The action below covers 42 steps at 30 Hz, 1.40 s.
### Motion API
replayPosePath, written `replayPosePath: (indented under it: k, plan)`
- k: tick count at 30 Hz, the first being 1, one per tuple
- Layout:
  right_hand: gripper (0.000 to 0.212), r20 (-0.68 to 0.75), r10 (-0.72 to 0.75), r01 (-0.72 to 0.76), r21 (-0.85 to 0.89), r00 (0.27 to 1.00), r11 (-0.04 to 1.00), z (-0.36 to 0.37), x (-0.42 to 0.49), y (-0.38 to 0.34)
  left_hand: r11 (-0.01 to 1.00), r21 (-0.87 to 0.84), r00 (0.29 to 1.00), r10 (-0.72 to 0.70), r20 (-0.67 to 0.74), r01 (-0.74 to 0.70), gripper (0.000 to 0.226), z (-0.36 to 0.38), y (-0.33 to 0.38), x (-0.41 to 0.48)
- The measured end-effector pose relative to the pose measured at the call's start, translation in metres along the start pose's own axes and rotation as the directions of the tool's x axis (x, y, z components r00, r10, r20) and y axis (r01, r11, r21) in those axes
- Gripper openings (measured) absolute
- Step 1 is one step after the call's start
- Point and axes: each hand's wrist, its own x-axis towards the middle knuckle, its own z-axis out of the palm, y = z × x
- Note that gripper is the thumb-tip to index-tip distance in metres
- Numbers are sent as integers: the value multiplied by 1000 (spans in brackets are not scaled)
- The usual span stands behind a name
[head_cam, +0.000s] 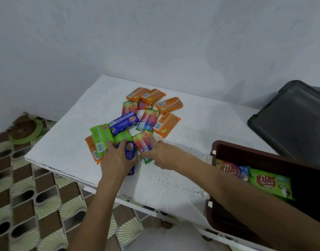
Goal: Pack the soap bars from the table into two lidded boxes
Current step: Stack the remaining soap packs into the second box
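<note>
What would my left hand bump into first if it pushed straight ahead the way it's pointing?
Your left hand, holding a blue soap bar, would probably meet the green soap bars just ahead of it first; depth is hard to judge.

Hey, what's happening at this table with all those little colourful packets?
A person is packing wrapped soap bars. The left hand grips a blue bar at the near edge of the pile, and the right hand holds a red-and-blue bar beside it. About a dozen more bars lie heaped on the white table. To the right, an open brown box already holds a green bar and a purple bar. A dark grey lid sits behind it.
</note>
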Motion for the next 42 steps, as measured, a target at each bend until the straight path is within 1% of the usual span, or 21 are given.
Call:
replayPosePath:
  k: [3, 5, 6, 8, 10, 11, 13, 15, 18, 20, 22, 25, 28, 30, 33, 35, 37, 38, 39, 42]
  plan:
    - [54, -43, -5, 3, -26, 999, 1000, 0, -1, 1, 999, -49, 999, 2, 43, 0, 79, -3, 0, 3]
    - [55, -112, -18, 16, -25, 994, 1000, -3, -5, 3, 994, -108, 998, -2, 60, 9, 80, -9, 4, 2]
    - [55, -158, -15, 13, -14, 987, 1000, -6, -9, 4, 988, -156, 998, -4, 68, 14, 80, -13, 7, 0]
    - [54, -246, 54, -40, 59, 968, 997, -17, -21, 9, 956, -294, 997, 4, 76, 19, 78, -21, 14, -1]
    - [53, -306, 152, -102, 175, 940, 979, -31, -41, 16, 883, -468, 997, 37, 62, -3, 73, -31, 21, -4]
    - [51, -335, 184, -102, 249, 924, 963, -37, -53, 19, 836, -548, 997, 62, 52, -23, 71, -37, 25, -6]
    - [44, -406, 229, -37, 428, 885, 903, -47, -86, 25, 743, -666, 990, 127, 53, -60, 65, -50, 37, -12]
    - [43, -441, 323, -17, 570, 837, 821, -55, -124, 30, 640, -765, 978, 198, 65, -79, 63, -64, 52, -22]
    - [43, -418, 469, -3, 745, 778, 668, -60, -180, 38, 462, -881, 959, 281, 37, -101, 58, -80, 79, -38]
    - [43, -403, 520, 33, 813, 753, 582, -58, -214, 43, 365, -921, 942, 334, -6, -135, 54, -87, 97, -48]
    - [43, -389, 553, 55, 849, 737, 525, -52, -243, 49, 295, -939, 923, 380, -53, -175, 54, -90, 115, -56]
    - [38, -323, 614, 40, 903, 720, 427, -32, -274, 58, 229, -950, 891, 445, -91, -211, 54, -84, 139, -64]
    - [37, -267, 666, -16, 922, 697, 386, -11, -289, 67, 186, -964, 865, 497, -73, -188, 53, -65, 157, -69]
    - [39, -235, 673, -13, 940, 701, 342, 1, -290, 71, 165, -976, 869, 492, -43, -142, 54, -49, 168, -72]
    - [44, -162, 679, 2, 973, 716, 230, 20, -283, 78, 93, -995, 899, 438, 19, -24, 54, -26, 179, -76]
    - [49, -87, 681, -25, 988, 727, 152, 29, -274, 81, 52, -998, 913, 406, 46, 27, 52, -16, 184, -77]
    - [54, -15, 644, -50, 995, 764, 83, 36, -265, 84, 37, -998, 916, 396, 62, 52, 49, -11, 187, -79]
    - [55, 16, 614, -85, 993, 789, 83, 38, -260, 85, 34, -998, 916, 396, 65, 56, 48, -9, 189, -81]
    - [56, 45, 595, -147, 981, 802, 125, 41, -256, 88, 34, -998, 916, 397, 66, 57, 47, -8, 190, -83]
    - [54, 74, 616, -356, 867, 785, 349, 45, -246, 96, 53, -997, 909, 411, 71, 54, 46, -8, 193, -85]
